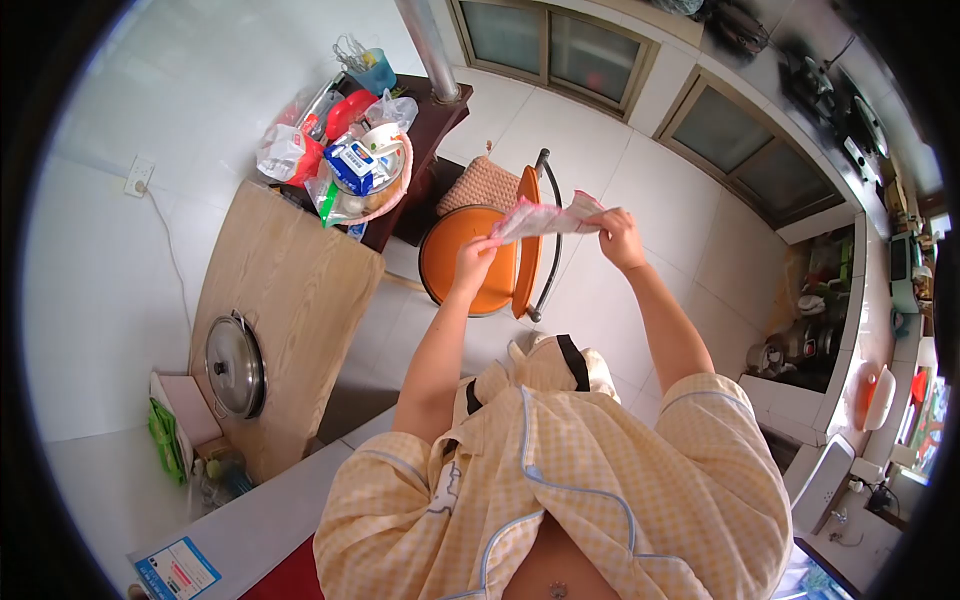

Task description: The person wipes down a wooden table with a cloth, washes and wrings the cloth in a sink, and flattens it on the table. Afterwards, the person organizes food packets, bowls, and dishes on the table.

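A thin white cloth with pink edging (545, 222) is stretched in the air between my two hands. My left hand (474, 262) pinches its left end, and my right hand (620, 240) grips the right end, where the cloth folds upward. Part of the cloth looks smeared by motion. Below and behind it stands a chair with an orange round seat (470, 265) and an orange backrest (527, 240). A pink woven cushion or bag (483, 187) lies at the far side of the seat.
On the left, a wooden table (300, 290) bears a lidded metal pot (236, 368). A dark cabinet (440, 105) holds a basket (400, 185) heaped with packages. Glass-fronted cabinets (590, 60) line the back, with a stove (860, 130) on the right counter.
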`<state>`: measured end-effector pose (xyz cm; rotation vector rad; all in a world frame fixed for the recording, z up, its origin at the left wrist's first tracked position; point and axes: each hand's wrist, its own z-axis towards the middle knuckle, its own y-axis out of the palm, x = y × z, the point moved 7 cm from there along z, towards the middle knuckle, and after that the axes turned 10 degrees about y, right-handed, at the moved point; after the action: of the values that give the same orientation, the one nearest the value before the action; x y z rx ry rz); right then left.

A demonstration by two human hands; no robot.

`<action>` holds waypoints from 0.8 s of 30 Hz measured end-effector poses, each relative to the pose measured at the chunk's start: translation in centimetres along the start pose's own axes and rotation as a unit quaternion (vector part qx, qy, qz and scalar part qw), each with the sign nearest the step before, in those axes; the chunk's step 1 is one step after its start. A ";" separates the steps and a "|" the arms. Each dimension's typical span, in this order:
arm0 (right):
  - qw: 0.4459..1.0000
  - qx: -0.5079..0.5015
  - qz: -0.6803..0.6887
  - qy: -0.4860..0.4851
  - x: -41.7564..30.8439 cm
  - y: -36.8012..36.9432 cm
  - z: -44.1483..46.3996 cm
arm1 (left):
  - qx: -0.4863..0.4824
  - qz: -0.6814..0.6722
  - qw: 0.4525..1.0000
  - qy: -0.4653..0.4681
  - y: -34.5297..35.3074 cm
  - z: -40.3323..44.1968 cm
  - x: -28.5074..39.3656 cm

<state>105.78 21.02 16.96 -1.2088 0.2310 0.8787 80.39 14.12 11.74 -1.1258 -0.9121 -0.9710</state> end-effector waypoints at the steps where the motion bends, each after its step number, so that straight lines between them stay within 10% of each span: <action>1: 1.000 0.000 0.000 0.000 0.6 0.4 -0.8 | -0.031 0.001 0.998 -0.048 0.6 -0.5 -2.0; 9: 0.926 -0.346 0.008 0.149 3.4 7.7 -9.0 | -0.217 0.037 0.935 -0.279 4.8 -6.1 -11.4; 18: 0.986 -0.151 0.005 0.069 0.0 9.6 -4.6 | -0.111 0.070 0.986 -0.098 2.6 -4.2 -6.4; 24: 0.986 -0.159 0.021 0.042 -5.9 13.3 -1.5 | -0.123 0.109 0.953 -0.254 -5.3 -5.4 -6.9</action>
<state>93.10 18.08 10.39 -1.5439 0.1891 0.9244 73.66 9.13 5.81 -1.7007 -1.0628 -0.6282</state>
